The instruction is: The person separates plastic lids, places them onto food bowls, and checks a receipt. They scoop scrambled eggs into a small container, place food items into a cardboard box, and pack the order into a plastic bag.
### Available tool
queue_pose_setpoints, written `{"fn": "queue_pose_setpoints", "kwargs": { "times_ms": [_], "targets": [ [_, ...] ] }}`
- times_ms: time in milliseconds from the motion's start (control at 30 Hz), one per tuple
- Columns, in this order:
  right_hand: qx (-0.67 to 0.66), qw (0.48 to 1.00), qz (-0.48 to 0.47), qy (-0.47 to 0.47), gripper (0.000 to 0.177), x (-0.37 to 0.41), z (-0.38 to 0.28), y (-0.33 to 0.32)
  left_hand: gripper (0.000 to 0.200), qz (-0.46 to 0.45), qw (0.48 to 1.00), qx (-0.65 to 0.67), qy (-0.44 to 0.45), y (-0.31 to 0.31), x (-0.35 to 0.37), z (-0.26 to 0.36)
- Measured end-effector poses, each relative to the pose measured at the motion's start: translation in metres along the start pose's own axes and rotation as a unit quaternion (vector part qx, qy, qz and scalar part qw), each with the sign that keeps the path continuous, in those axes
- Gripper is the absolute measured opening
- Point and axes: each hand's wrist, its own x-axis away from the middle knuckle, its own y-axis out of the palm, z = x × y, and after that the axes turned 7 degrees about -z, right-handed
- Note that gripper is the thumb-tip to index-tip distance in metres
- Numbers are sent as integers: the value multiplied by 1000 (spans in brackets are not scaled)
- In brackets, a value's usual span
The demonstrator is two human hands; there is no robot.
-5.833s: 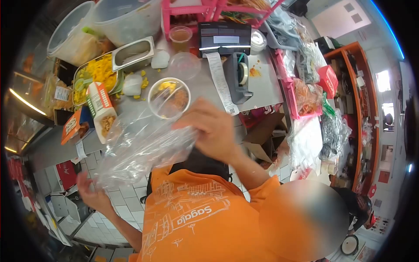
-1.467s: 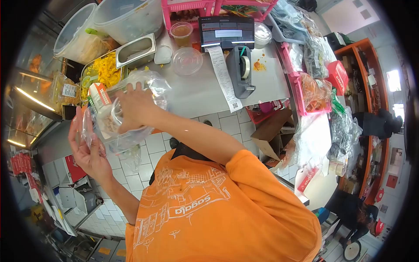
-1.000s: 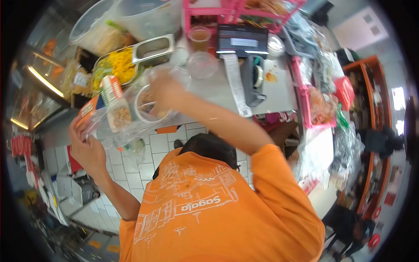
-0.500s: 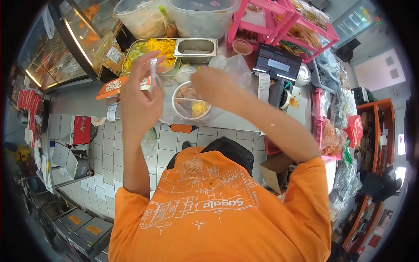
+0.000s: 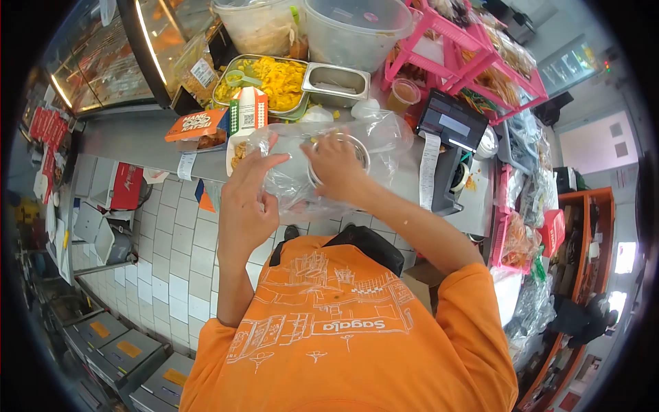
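My left hand (image 5: 248,199) is at the left edge of a clear plastic bag (image 5: 288,180), its fingers curled on the film. Over the round white bowl (image 5: 364,152) lies my right hand (image 5: 338,170), fingers apart and reaching across the rim. The bag's film spreads around the bowl and to its right. My hand covers most of the bowl's contents. An open white and orange food carton (image 5: 248,113) stands just beyond my left hand, beside an orange box (image 5: 199,129) with printed lettering.
Behind the bowl are a metal tray of yellow food (image 5: 274,81), a steel pan (image 5: 336,84) and large plastic tubs (image 5: 357,34). A sauce cup (image 5: 403,95), a screen (image 5: 449,118) with a paper receipt (image 5: 429,172), and pink racks (image 5: 439,48) stand to the right.
My right hand has come onto the bowl from its far side. My left hand has lowered to the bag, which now spreads around the bowl. The view has shifted left.
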Motion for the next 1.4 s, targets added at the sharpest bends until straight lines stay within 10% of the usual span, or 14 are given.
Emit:
{"fn": "queue_pose_setpoints", "kwargs": {
  "times_ms": [67, 300, 533, 667, 767, 833, 933, 1100, 1200, 1300, 1367, 1400],
  "targets": [
    [-58, 975, -107, -187, 91, -35, -23, 8, 62, 18, 1000, -8, 13, 4, 2, 1],
    [33, 993, -73, -84, 86, 1, -17, -17, 58, 49, 999, 15, 2, -7, 6, -7],
    [-211, 976, 7, -45, 68, 44, 15, -52, 51, -23, 992, 111, -61, -1, 15, 3],
    [-683, 728, 36, -39, 29, 124, 39, -116, 55, 67, 936, 330, -101, -24, 43, -43],
    [-762, 626, 155, -62, 22, 177, 104, -46, 75, 102, 883, 436, -142, -29, 69, -92],
    [-719, 647, 183, 176, 34, 164, 115, 9, 87, 103, 850, 485, -177, -4, 76, -104],
    [-634, 759, 102, 104, 64, 114, 115, 125, 105, -61, 836, 468, -280, 60, 74, -122],
    [-782, 601, 16, 167, 55, 45, 62, 137, 110, -127, 876, 426, -188, 125, 42, -135],
    [-781, 603, 42, 156, 54, 41, 60, 129, 110, -87, 773, 578, -246, 150, 36, -151],
    [-817, 528, 88, 216, 39, 44, 56, 132, 97, -97, 881, 405, -222, 169, 58, -194],
    [-656, 702, 106, 257, 33, 41, 57, 143, 80, 9, 825, 452, -340, 160, 70, -188],
    [-696, 661, 123, 253, 29, 43, 56, 137, 80, 6, 825, 448, -343, 155, 70, -178]
  ]
}}
